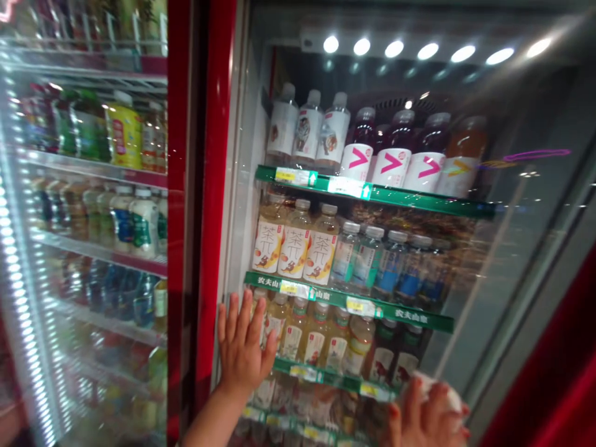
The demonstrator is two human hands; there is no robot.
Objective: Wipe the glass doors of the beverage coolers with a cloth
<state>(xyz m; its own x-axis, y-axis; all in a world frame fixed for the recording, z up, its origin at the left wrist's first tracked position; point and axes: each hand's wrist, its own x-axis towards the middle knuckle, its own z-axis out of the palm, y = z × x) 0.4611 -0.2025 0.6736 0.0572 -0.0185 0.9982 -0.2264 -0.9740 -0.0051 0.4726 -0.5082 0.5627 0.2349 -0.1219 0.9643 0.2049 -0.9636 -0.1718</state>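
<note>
Left grip (243, 355) spreads empty on a glass door (500, 248), right grip (426, 419) holding a white wad (451, 392), lit bottles (320, 249) behind.

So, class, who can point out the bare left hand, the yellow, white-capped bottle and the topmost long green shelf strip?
Bare left hand (243, 357), head view: back of the hand.
Yellow, white-capped bottle (123, 133), head view: its body.
Topmost long green shelf strip (395, 195), head view: bare stretch near its middle.

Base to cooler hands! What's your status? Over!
Left hand spread at glass door. Right hand holding white wad, blurred. Bottles shelved behind the glass; hands hide some.
</note>
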